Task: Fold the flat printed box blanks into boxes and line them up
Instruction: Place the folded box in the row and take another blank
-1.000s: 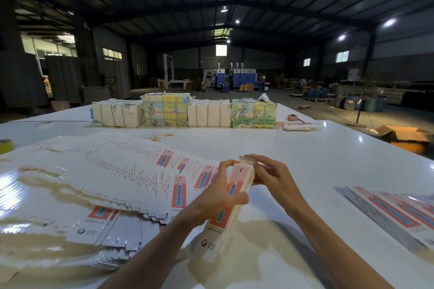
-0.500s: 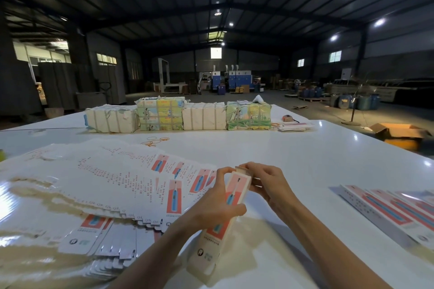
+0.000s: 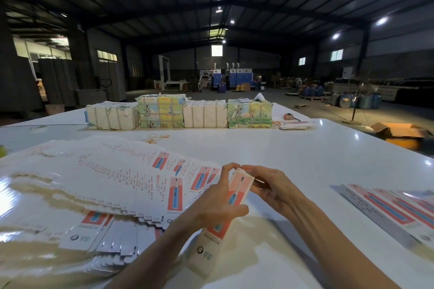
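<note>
A long narrow printed box [image 3: 212, 244], white with a red panel and a blue toothbrush picture, stands tilted on the white table [image 3: 293, 152], its lower end towards me. My left hand [image 3: 217, 204] grips it around the middle, thumb across the front. My right hand [image 3: 270, 187] pinches the flap at its far top end. A wide fan of flat box blanks [image 3: 98, 180] lies to the left. Several folded boxes [image 3: 389, 211] lie side by side at the right.
Four strapped bundles [image 3: 180, 112] stand in a row along the table's far side, with a small pile of blanks [image 3: 294, 125] and loose rubber bands [image 3: 155, 139] near them. An open cardboard carton [image 3: 399, 132] sits on the floor beyond the right edge.
My right hand's fingers have closed down over the box's top end, folding the flap in. The left hand keeps its grip. The camera has tilted slightly up.
</note>
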### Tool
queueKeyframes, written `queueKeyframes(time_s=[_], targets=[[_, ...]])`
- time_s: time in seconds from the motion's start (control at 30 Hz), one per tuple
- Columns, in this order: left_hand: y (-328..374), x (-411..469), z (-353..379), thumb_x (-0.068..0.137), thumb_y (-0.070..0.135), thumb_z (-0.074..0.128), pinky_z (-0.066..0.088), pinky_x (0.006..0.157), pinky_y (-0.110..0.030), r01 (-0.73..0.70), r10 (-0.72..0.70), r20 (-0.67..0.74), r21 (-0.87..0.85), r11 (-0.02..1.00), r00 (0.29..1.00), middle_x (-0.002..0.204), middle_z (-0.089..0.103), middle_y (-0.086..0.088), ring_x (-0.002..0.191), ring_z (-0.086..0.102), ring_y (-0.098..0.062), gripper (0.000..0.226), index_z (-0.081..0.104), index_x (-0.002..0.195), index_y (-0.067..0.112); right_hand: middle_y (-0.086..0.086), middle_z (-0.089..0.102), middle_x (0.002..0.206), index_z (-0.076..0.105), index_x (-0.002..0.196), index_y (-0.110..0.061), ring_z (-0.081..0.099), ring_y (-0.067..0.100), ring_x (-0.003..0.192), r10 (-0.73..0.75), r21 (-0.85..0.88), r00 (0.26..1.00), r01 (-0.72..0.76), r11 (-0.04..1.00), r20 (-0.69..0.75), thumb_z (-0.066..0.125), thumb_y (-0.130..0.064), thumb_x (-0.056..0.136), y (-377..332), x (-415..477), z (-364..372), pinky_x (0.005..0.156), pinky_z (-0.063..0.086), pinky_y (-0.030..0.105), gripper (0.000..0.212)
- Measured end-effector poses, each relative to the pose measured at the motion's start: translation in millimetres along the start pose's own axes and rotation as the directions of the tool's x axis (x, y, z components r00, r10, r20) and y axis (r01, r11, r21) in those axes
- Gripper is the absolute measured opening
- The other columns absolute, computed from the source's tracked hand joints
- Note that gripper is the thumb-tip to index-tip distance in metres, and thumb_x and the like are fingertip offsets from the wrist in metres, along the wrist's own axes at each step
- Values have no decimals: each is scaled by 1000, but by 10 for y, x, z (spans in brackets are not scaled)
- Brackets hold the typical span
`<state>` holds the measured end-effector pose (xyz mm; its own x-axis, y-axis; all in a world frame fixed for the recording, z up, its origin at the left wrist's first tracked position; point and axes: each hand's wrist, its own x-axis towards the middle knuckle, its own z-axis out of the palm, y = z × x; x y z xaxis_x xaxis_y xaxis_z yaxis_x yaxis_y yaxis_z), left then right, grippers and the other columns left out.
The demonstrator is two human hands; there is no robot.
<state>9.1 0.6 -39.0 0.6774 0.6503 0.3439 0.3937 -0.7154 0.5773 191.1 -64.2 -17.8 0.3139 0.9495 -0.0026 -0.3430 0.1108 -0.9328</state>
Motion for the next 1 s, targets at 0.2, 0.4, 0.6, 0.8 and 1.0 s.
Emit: queueKeyframes(time_s=[0.2,0.4,0.6,0.8,1.0], targets=[[19,-21,39,81,60,72,30,41,5,-19,17,30,56,998,999,96,41,39,75,65,-6,93,-2,137,68,22,79,109,83,96,3,79,27,84,185,76,981,-180,981,-60,76,2,87,-29,-18,-39,59,63,29,11],[2,-15,48,80,64,70,33,40,2,-31,30,19,83,996,999,96,40,39,76,64,-3,89,-1,135,69,21,79,109,79,106,8,77,23,76,173,65,980,-168,984,-97,73,5,86,-24,-23,-16,57,61,26,22],[0,-23,57,77,64,75,34,41,3,-30,32,-52,34,999,998,98,42,43,79,66,-5,89,4,128,80,21,79,109,76,111,8,79,27,81,143,123,985,-130,984,-100,74,3,87,-30,-13,-14,59,62,28,24],[-14,-11,77,73,66,76,40,47,-4,-11,11,-60,-3,1000,998,106,40,58,85,68,-8,88,15,136,76,23,78,110,78,106,7,76,26,82,121,95,987,-111,989,-107,70,4,87,-17,26,-37,66,65,30,20],[-97,40,169,69,70,75,29,37,3,49,-50,-118,-11,999,992,90,50,42,74,67,0,85,9,120,85,19,79,108,82,98,3,76,23,88,156,19,985,-155,988,-76,73,2,86,-17,9,-41,65,64,28,15]])
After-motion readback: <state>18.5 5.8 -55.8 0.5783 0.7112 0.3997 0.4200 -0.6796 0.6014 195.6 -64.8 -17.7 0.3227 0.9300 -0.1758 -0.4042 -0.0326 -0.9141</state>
